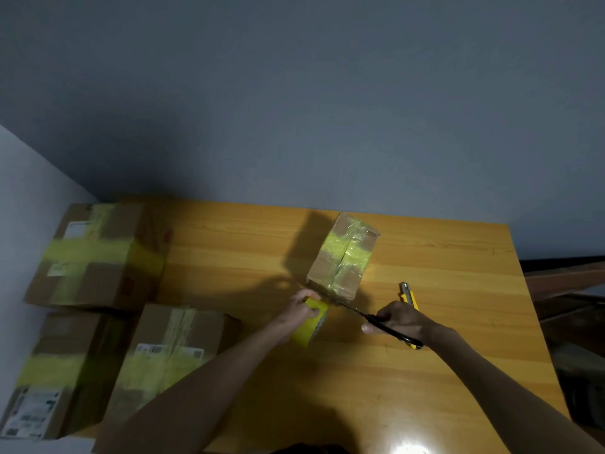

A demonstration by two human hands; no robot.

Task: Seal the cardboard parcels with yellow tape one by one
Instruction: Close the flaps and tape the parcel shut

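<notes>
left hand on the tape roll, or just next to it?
Touching. The head view shows the left hand with its fingers curled over the rim of the yellow tape roll, gripping it.

White label [31, 412] on the near-left parcel [62, 342], barcode sticker [154, 348] on the parcel beside it [196, 326]: print's all blurred, nothing readable.

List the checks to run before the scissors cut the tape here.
1. Left hand grips roll: ok.
2. Right hand holds scissors: ok.
3. Blades aimed between roll and box: ok.
4. Tape strand taut there: cannot tell, blurred.
5. Left hand clear of blade tips: cannot tell, very close.
6. Knife lies apart from the cut: ok.
</notes>
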